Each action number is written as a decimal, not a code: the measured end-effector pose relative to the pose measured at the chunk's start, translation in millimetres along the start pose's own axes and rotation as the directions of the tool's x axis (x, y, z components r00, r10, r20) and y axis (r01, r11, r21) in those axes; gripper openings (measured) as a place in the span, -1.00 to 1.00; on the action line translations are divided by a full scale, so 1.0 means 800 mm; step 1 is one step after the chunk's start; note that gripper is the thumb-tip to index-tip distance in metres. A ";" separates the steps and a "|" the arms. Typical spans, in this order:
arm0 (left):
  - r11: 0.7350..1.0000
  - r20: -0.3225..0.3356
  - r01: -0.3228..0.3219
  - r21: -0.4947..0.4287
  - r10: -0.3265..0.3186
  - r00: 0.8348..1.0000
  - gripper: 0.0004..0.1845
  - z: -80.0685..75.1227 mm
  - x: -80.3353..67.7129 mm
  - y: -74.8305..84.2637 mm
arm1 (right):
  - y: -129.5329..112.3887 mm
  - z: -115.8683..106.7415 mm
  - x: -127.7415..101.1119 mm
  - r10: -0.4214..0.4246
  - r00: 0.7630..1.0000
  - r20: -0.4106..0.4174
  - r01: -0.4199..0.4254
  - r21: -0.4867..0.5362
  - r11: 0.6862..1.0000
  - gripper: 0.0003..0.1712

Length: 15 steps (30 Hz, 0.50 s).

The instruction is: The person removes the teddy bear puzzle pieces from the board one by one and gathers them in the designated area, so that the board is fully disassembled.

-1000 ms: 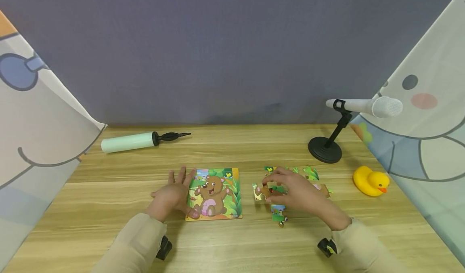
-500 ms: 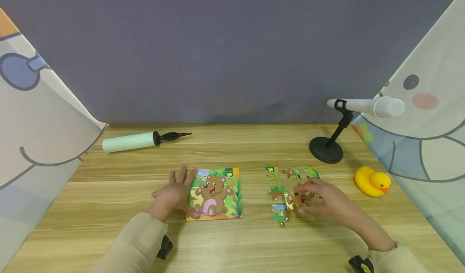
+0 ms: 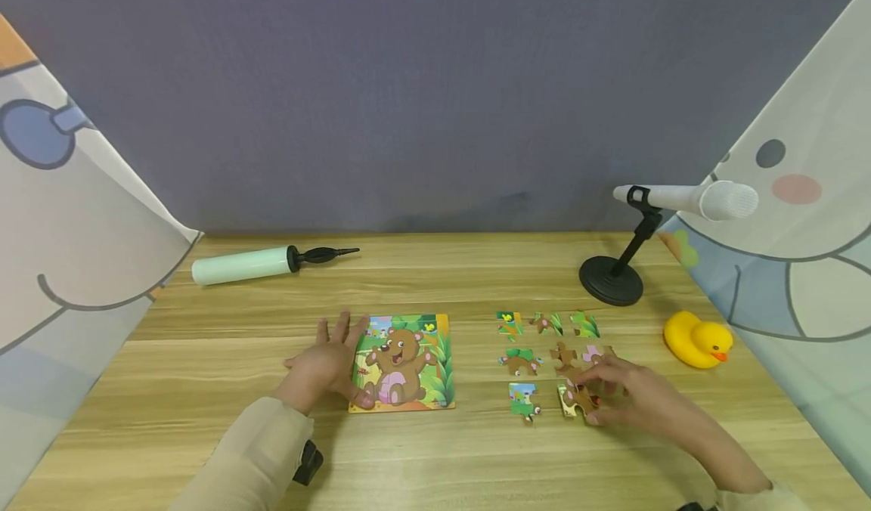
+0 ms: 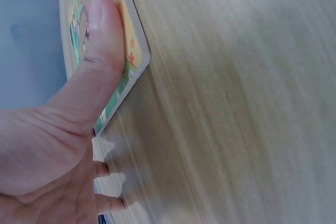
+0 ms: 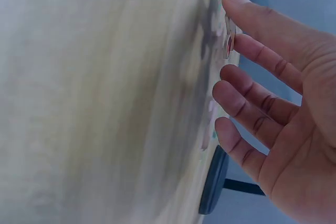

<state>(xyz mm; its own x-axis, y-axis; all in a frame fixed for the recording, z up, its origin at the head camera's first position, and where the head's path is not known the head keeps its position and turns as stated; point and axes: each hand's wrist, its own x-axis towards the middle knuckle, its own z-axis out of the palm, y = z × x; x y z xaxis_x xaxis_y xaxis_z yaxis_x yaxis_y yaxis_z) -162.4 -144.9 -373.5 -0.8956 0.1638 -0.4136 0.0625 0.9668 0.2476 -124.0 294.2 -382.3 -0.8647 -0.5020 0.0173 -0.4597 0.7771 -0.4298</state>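
Observation:
A square bear puzzle board (image 3: 401,363) lies flat on the table. My left hand (image 3: 327,363) rests at its left edge with fingers spread, and in the left wrist view the thumb (image 4: 105,40) lies on its corner. On the right, my right hand (image 3: 633,394) pinches a jigsaw piece (image 3: 577,399), brown and yellow with a small red spot, between thumb and index finger. In the right wrist view that piece (image 5: 229,38) shows edge-on, the other fingers held loosely apart. Loose pieces lie beyond: a duck piece (image 3: 509,323), a brown one (image 3: 563,356) and a pink-and-brown one (image 3: 595,354), partly behind the hand.
More pieces lie around, including a blue-and-green piece (image 3: 522,401) left of the right hand. A yellow rubber duck (image 3: 695,339) sits at the right, near a white microphone (image 3: 708,199) on a black stand (image 3: 610,280). A pale green hand pump (image 3: 241,266) lies back left.
My right hand has carried the pinched piece rightward and nearer to me, from left of the loose pieces to their front row, uncovering several pieces. My left hand has stayed in place.

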 end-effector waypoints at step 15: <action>1.000 -0.003 -0.008 0.009 0.008 1.000 0.41 -0.002 -0.002 0.001 | 0.011 0.007 -0.007 0.014 0.999 0.051 -0.015 0.029 0.999 -0.51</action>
<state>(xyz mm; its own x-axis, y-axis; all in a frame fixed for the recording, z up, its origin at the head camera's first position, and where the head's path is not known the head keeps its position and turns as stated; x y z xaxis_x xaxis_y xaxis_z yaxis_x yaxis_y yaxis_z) -161.8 -144.8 -371.7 -0.8965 0.1708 -0.4088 0.0734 0.9672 0.2430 -122.3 301.6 -391.0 -0.8597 -0.5096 -0.0343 -0.4402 0.7734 -0.4563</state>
